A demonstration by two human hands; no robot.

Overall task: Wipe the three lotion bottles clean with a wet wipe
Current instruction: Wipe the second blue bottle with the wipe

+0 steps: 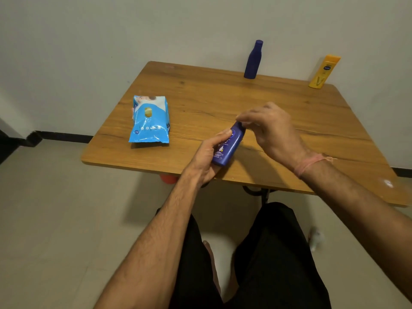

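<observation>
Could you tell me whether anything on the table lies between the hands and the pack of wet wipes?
Nothing visible does. The wipes pack lies flat to the left of the left hand, with only bare table between them. Both hands are busy: the left grips the blue bottle, and the right hand is at its cap.

Both forearms (pixel 153 237) were bare to the frame edge — no sleeves, hair visible along them. Right wrist carried a thin pinkish thread band (pixel 308 165), wound a few times, w/ a frayed loose end sticking out on the outer side. Left hand (pixel 208 153) and right hand (pixel 270 128) had no rings or watch showing. Legs wore plain black trousers (pixel 274 259) — loose fabric, no markings. A bare foot (pixel 210 253) showed btwn the knees on the pale floor.
</observation>
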